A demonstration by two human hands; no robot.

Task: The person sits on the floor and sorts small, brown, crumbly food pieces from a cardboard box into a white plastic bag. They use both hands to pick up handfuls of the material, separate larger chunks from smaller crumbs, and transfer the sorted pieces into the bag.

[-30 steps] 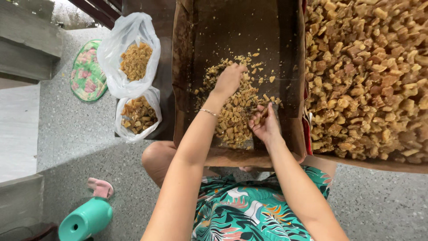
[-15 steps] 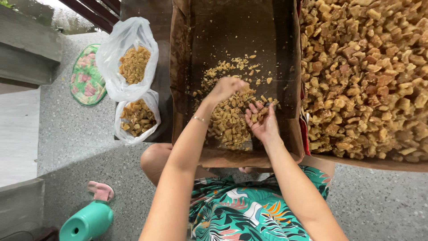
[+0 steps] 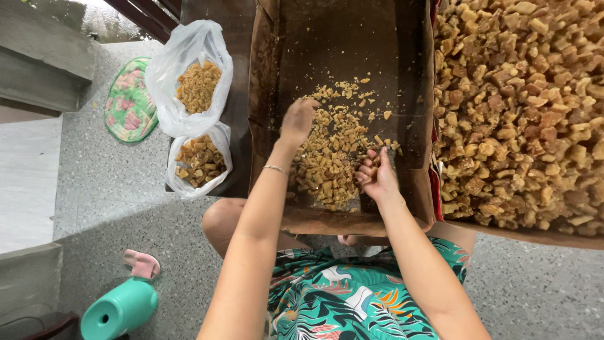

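My left hand rests palm down on a heap of small golden-brown chunks inside an open cardboard box, fingers curled into the pieces. My right hand lies at the heap's right edge, palm up, fingers cupped around a few chunks. A thin bracelet circles my left wrist.
A second box on the right is filled with larger brown chunks. Two clear plastic bags of sorted pieces stand left of the box. A floral mat, a teal container and a pink slipper lie on the speckled floor.
My left hand has drawn back from the far side of the heap toward its left edge. My right hand has turned palm up with a few chunks in it.
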